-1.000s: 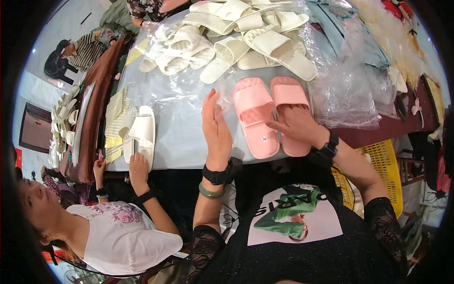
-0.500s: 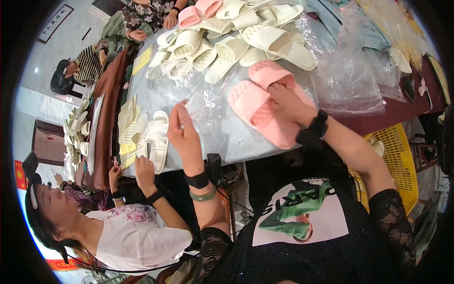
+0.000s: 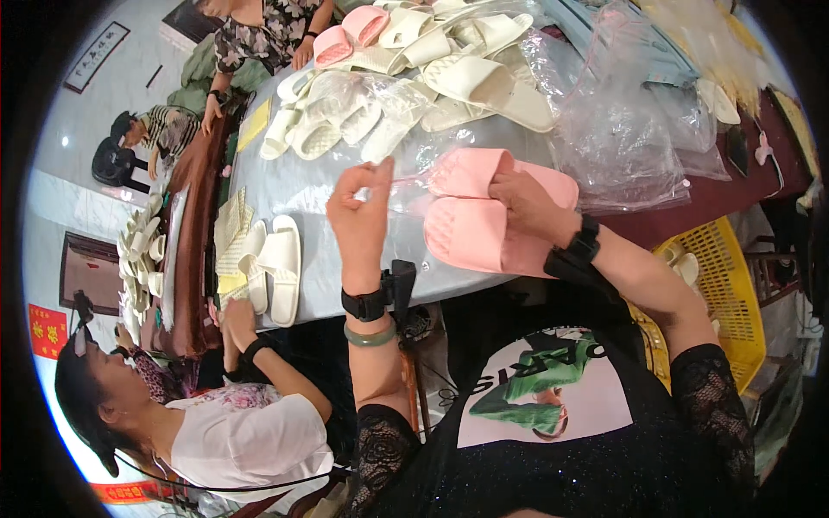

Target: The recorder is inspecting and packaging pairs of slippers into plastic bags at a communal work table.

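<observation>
While holding both pink slippers (image 3: 466, 231) in the right grip (image 3: 534, 203), with its fingers tucked in at the straps, have the pair side by side over the near part of the tabletop (image 3: 321, 224), with toes toward the left; cannot tell about contact with it; hold the left grip (image 3: 358, 203) upright just beside the toes, with thumb and fingertips set close together; cannot tell of anything pinched there; wear a black band (image 3: 363, 304) on each wrist and a green bangle (image 3: 371, 335) on the left; see beyond a heap of cream slippers (image 3: 479, 79), partly under clear film (image 3: 367, 91), with a second pink pair (image 3: 350, 36) at its far left; find clear bags (image 3: 613, 164) at the right, a yellow basket (image 3: 730, 268) below, and, leftward, a cream pair (image 3: 283, 272) near a co-worker (image 3: 250, 440) dressed in white.
</observation>
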Tool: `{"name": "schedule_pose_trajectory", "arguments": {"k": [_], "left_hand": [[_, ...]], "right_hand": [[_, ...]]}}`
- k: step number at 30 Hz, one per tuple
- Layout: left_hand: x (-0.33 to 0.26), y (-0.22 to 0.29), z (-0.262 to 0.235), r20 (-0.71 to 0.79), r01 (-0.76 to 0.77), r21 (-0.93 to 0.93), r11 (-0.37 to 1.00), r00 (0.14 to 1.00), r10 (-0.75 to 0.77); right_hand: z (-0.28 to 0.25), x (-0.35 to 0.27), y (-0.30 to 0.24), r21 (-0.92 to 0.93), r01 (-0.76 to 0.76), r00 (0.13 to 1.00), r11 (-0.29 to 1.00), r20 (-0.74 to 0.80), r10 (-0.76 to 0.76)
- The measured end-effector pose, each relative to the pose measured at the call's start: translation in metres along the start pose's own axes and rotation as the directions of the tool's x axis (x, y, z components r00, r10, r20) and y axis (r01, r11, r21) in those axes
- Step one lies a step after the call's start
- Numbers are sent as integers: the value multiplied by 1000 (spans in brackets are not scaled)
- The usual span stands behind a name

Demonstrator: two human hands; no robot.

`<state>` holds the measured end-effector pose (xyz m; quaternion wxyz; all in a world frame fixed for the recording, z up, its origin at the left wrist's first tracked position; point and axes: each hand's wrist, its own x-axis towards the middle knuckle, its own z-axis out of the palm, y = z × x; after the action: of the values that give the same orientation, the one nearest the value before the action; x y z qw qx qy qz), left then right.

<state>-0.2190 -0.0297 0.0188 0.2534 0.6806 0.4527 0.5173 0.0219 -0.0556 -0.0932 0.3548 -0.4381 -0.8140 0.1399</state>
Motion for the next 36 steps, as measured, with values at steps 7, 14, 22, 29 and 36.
{"name": "schedule_pose_trajectory", "arguments": {"k": [7, 14, 22, 29, 36], "left_hand": [[21, 17, -20, -190, -21, 78, 997, 981, 35], [16, 42, 20, 1, -142, 271, 952, 989, 147], [-10, 99, -1, 253, -232, 679, 697, 965, 75], [-37, 92, 36, 460, -478, 602, 639, 862, 212], [-82, 108, 90, 643, -524, 347, 778, 737, 209]], "right_hand": [[-73, -44, -48, 147, 125, 988, 981, -112, -109], [-73, -36, -84, 396, 227, 971, 890, -30, -235], [-35, -10, -61, 646, 20, 983, 763, -151, 102], [-20, -4, -69, 333, -47, 962, 942, -239, 132], [-25, 8, -69, 8, -145, 968, 989, -208, 143]]}}
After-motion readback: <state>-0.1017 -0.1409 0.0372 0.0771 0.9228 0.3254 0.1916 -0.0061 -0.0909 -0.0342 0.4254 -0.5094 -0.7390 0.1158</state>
